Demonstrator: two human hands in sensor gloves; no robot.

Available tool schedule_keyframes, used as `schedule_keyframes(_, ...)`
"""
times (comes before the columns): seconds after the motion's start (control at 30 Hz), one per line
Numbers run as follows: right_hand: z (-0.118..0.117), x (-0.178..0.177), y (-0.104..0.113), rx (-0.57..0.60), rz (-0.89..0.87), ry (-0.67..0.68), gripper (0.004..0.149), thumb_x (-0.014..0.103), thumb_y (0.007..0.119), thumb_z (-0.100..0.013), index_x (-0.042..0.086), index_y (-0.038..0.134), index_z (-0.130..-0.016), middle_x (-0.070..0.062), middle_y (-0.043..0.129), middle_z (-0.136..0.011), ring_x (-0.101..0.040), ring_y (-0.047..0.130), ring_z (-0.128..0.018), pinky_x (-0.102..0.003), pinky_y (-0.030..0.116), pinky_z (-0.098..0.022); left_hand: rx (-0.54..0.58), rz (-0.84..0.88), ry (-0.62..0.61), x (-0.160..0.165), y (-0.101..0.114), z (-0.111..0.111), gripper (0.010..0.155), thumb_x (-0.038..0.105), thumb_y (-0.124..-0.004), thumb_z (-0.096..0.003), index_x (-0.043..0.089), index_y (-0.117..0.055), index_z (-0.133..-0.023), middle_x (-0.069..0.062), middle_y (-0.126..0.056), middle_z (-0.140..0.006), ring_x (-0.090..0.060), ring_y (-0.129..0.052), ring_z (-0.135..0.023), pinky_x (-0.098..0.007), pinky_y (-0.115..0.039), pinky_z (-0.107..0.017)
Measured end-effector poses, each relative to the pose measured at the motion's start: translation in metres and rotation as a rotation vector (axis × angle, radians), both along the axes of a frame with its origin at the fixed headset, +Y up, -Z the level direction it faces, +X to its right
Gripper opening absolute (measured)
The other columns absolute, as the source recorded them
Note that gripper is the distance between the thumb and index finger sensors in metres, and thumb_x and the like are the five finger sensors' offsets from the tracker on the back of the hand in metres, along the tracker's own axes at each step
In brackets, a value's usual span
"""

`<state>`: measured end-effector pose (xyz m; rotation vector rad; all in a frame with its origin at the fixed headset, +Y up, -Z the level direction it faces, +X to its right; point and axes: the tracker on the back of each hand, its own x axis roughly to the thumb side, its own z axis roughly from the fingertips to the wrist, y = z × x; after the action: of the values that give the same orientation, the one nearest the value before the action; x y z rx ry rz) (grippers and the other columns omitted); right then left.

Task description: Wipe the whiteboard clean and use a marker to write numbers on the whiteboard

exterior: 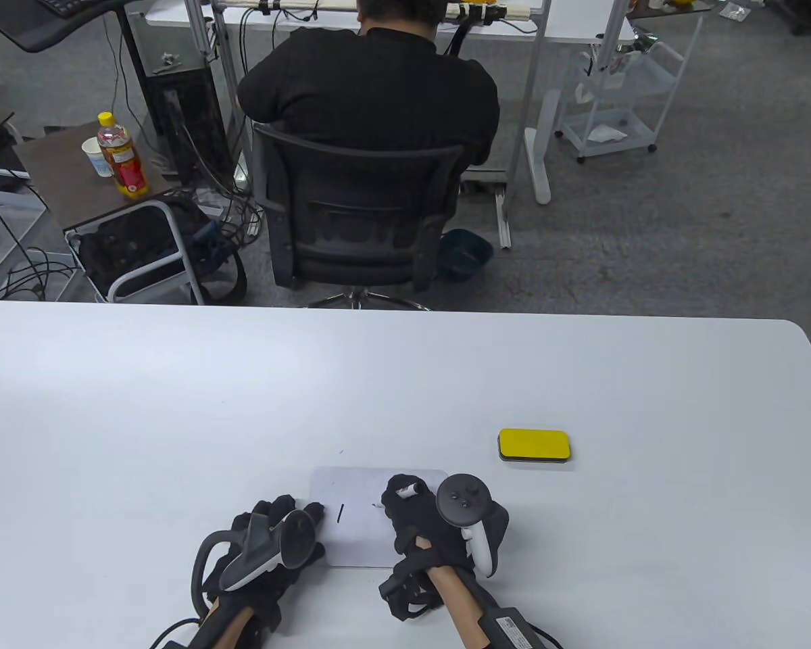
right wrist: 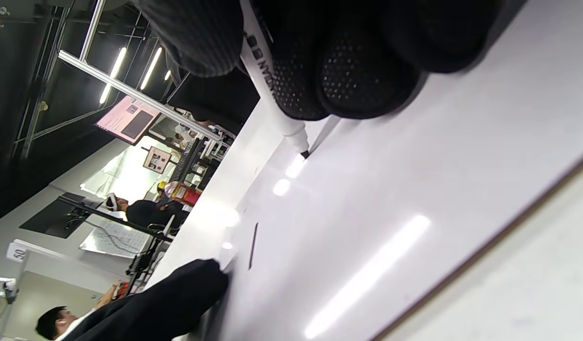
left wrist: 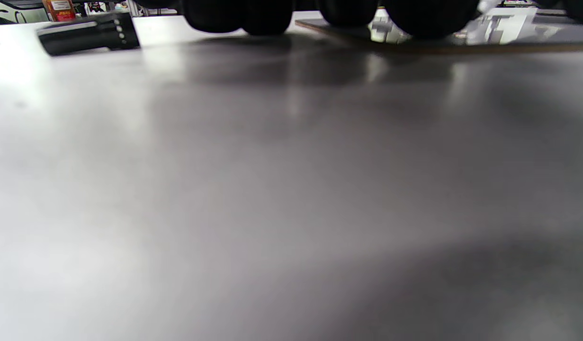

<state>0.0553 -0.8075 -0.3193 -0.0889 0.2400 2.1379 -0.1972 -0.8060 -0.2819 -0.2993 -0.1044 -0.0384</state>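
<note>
A small whiteboard (exterior: pixel 358 541) lies near the table's front edge with one short black stroke (exterior: pixel 340 513) on it. My right hand (exterior: pixel 402 493) grips a white marker (exterior: pixel 412 488) over the board's upper right part. In the right wrist view the marker (right wrist: pixel 272 99) has its black tip down on the whiteboard (right wrist: pixel 390 189), to the right of the stroke (right wrist: pixel 253 246). My left hand (exterior: pixel 297 517) rests with its fingertips on the board's left edge. The left wrist view shows those fingertips (left wrist: pixel 267 16) on the table beside the board's edge (left wrist: pixel 461 46).
A yellow eraser (exterior: pixel 534 446) lies on the white table (exterior: pixel 176 405) to the right, beyond the board. A short black cylinder (left wrist: pixel 87 35) lies on the table left of my left hand. Behind the table a person sits in an office chair (exterior: pixel 358 216).
</note>
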Motion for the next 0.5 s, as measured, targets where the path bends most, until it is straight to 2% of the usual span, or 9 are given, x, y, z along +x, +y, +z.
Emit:
schedule_keyframes(0.17, 0.011, -0.005, 0.001, 0.007, 0.008, 0.081, 0.045, 0.036, 0.078, -0.059, 0.012, 0.069, -0.097, -0.021, 0.092, -0.077, -0.033, 0.092, -0.061, -0.047, 0.078, -0.047, -0.001, -0.002, -0.001, 0.0, 0.0, 0.0, 0.062, 0.065, -0.064, -0.0574, 0.048, -0.052, -0.115, 0.0, -0.049, -0.125, -0.028, -0.054, -0.111, -0.054, -0.051, -0.083)
schedule_keyframes(0.23, 0.012, -0.003, 0.003, 0.035, 0.053, 0.049, 0.045, 0.036, 0.078, -0.059, 0.011, 0.069, -0.096, -0.022, 0.093, -0.075, -0.033, 0.093, -0.059, -0.047, 0.078, -0.046, -0.001, 0.001, 0.0, 0.0, 0.0, 0.0, 0.062, 0.065, -0.064, -0.0575, 0.048, -0.051, -0.116, 0.0, -0.049, -0.125, -0.029, -0.054, -0.111, -0.054, -0.051, -0.083)
schedule_keyframes(0.37, 0.011, 0.0, 0.006, 0.009, 0.042, 0.034, 0.045, 0.036, 0.078, -0.059, 0.011, 0.07, -0.096, -0.022, 0.093, -0.075, -0.033, 0.092, -0.058, -0.047, 0.078, -0.045, -0.002, 0.001, -0.001, 0.0, 0.0, 0.0, 0.062, 0.065, -0.064, -0.0574, 0.048, -0.052, -0.115, 0.0, -0.049, -0.125, -0.029, -0.054, -0.111, -0.053, -0.051, -0.084)
schedule_keyframes(0.5, 0.004, 0.011, 0.013, 0.074, 0.019, -0.03, 0.045, 0.036, 0.078, -0.059, 0.012, 0.069, -0.096, -0.021, 0.093, -0.075, -0.033, 0.093, -0.058, -0.047, 0.078, -0.045, -0.004, 0.004, 0.0, 0.0, 0.0, 0.0, 0.062, 0.065, -0.063, -0.0578, 0.048, -0.051, -0.116, 0.0, -0.048, -0.125, -0.029, -0.054, -0.111, -0.053, -0.051, -0.084)
